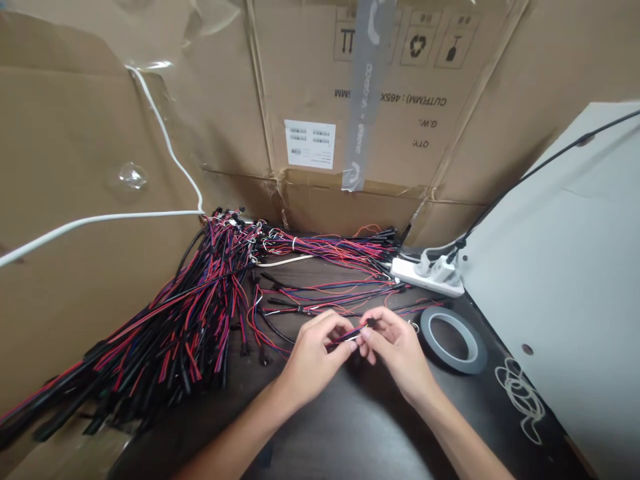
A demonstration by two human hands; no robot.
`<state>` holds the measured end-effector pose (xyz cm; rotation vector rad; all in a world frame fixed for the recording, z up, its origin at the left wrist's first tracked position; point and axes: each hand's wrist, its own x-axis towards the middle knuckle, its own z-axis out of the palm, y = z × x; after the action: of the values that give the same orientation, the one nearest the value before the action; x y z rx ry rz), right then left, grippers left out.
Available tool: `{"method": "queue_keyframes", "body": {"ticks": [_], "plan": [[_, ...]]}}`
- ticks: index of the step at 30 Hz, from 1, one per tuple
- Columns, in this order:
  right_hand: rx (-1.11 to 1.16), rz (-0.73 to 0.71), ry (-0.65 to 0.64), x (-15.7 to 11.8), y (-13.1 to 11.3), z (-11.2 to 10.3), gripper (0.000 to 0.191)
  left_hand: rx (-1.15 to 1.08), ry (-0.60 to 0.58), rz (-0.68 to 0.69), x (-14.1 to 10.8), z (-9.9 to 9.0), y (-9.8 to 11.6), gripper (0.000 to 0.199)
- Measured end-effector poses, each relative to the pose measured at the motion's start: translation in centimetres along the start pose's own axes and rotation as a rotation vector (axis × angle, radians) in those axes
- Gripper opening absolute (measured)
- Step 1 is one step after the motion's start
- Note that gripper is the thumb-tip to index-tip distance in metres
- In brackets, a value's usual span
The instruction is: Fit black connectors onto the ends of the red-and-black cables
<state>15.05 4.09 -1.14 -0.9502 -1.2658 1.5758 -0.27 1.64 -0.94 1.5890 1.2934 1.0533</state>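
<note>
Between my two hands, over the middle of the dark table [345, 413], is a wire harness [361, 329] with red, dark and white wires and a small black connector at its end. My left hand [320, 350] pinches the wires between thumb and fingers. Close beside it, my right hand [395, 347] grips the connector end, fingertips nearly meeting those of the left. Part of the harness is hidden by the fingers. Just behind the hands lie several loose harnesses [325, 293] with red, blue and black wires.
A large heap of wire harnesses [200, 300] spreads along the left. A tied bundle [330, 248] lies at the back against the cardboard box [310, 87]. To the right are a white power strip [425, 277], a grey tape roll [427, 340] and a coiled pale cord [520, 397].
</note>
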Motion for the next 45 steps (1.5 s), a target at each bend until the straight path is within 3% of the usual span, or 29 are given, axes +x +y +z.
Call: {"method": "queue_keyframes", "body": {"ticks": [7,19,26,40,45], "plan": [[-0.043,-0.031,0.017,0.1,0.4,0.4,0.028,-0.236,0.031,-0.062,0.5,0.0,-0.2,0.013],[-0.012,-0.027,0.105,-0.6,1.1,1.2,0.024,-0.138,0.066,-0.024,0.3,0.1,0.1,0.015],[-0.053,-0.096,0.099,-0.6,0.6,1.6,0.018,-0.243,0.042,-0.108,0.2,0.2,0.3,0.013],[-0.094,-0.114,0.189,-0.3,2.1,1.7,0.02,-0.029,0.077,0.027,-0.1,-0.3,0.2,0.015],[-0.111,-0.157,0.194,-0.4,2.5,1.4,0.014,-0.007,0.066,-0.017,0.2,-0.5,0.4,0.009]]}}
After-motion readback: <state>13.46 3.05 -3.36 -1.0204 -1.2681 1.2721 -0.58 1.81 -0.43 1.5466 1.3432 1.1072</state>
